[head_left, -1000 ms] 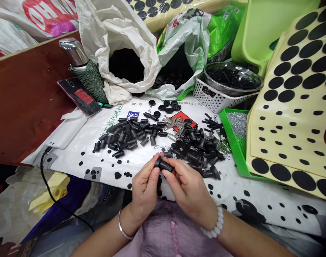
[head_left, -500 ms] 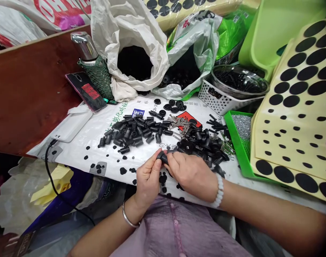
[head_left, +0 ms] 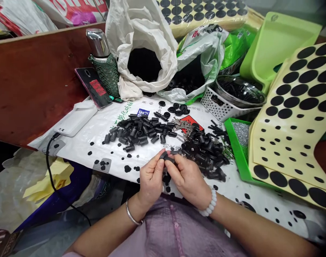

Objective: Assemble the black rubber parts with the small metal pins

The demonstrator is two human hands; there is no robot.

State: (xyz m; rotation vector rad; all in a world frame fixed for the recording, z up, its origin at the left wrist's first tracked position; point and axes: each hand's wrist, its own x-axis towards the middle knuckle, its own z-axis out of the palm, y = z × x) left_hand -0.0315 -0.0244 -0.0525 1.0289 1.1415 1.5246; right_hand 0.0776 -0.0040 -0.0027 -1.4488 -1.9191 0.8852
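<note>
My left hand [head_left: 151, 174] pinches the flared round end of a black plastic part [head_left: 169, 158] between thumb and fingertips. My right hand [head_left: 190, 181] has its fingers closed around the other end of the same part, hiding some of it. Just beyond the hands lies a heap of small black plastic cylinders [head_left: 141, 128]. To its right is a pile of black flanged parts [head_left: 205, 148], close to my right hand. Small metal pieces [head_left: 182, 125] lie between the two heaps. Black round discs [head_left: 176, 109] sit farther back.
A white bag [head_left: 144, 32], a basket [head_left: 219, 105] with a metal bowl [head_left: 240, 91], and a steel flask [head_left: 98, 43] line the back. A phone [head_left: 94, 87] leans at left near a white power bank [head_left: 77, 119]. Yellow sticker sheets [head_left: 283, 139] overlap a green tray [head_left: 241, 167] at right.
The camera view has shifted slightly. My right hand has turned and drawn its fingers back, so more of the black part shows; my left hand keeps its pinch.
</note>
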